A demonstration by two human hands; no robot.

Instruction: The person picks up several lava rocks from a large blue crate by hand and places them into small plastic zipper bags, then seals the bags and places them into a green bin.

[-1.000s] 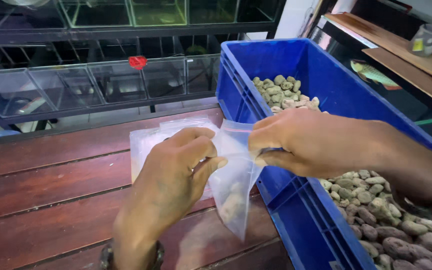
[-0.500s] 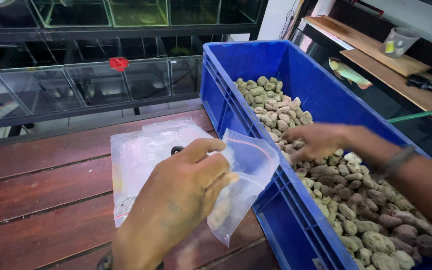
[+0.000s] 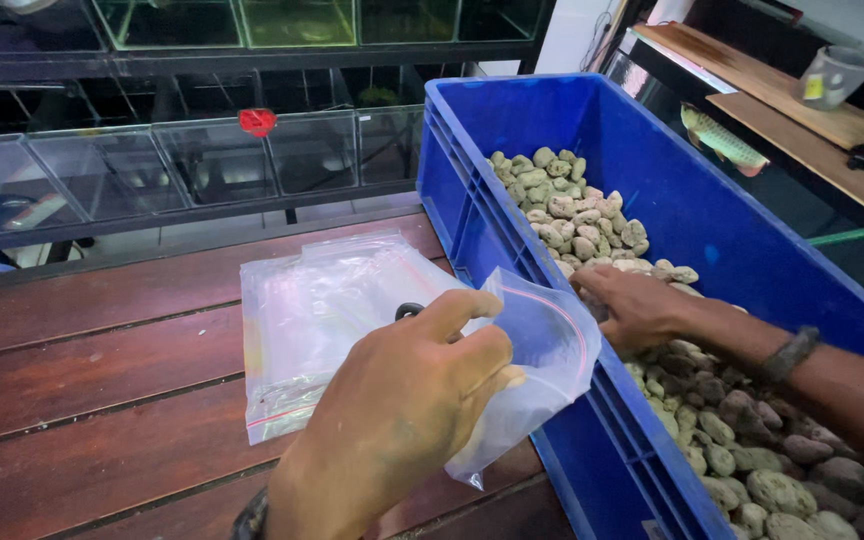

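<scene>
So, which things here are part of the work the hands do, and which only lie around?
In use:
- left hand holding the clear zip bag open
- right hand on the pebbles
- blue crate

Lying about:
- spare bags on the wooden table
- glass tanks
- plastic cup

Clear zip bag (image 3: 537, 360) held open at table's right edge, over flat clear bags (image 3: 317, 320).

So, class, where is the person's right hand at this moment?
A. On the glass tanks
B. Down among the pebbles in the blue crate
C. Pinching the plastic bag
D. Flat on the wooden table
B: the right hand rests on the pebbles inside the blue crate, while the left hand holds the clear plastic bag open.
</scene>
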